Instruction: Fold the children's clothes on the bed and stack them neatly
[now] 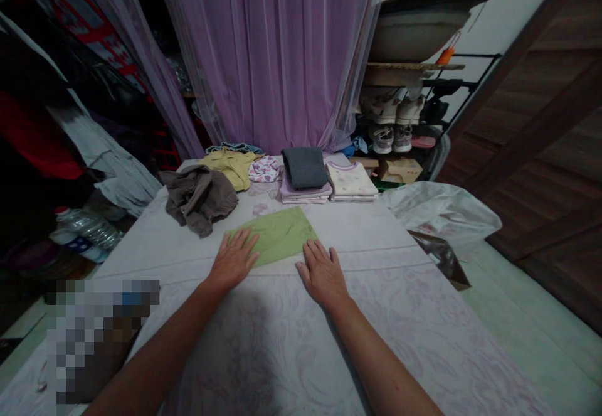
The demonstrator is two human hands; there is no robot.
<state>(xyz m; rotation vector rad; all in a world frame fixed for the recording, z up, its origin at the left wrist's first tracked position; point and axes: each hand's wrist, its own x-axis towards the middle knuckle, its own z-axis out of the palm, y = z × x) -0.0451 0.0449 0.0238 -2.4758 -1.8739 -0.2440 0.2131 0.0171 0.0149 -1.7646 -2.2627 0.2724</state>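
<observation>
A green folded cloth (277,234) lies flat on the white, purple-patterned bed sheet (301,334). My left hand (234,259) rests on its left edge, palm down with fingers spread. At the cloth's lower right corner, my right hand (324,272) lies flat, fingertips touching the edge. Neither hand grips anything. Beyond the cloth stand a dark grey folded garment (305,168) on a lilac pile (305,194) and a stack of cream patterned shirts (352,181).
A crumpled brown garment (200,196), a yellow garment (230,164) and a floral cloth (264,169) lie at the back left. Purple curtains (277,52) hang behind. Shoes (392,137) sit on a rack at right, near a plastic bag (442,209). Pixelation hides something at lower left.
</observation>
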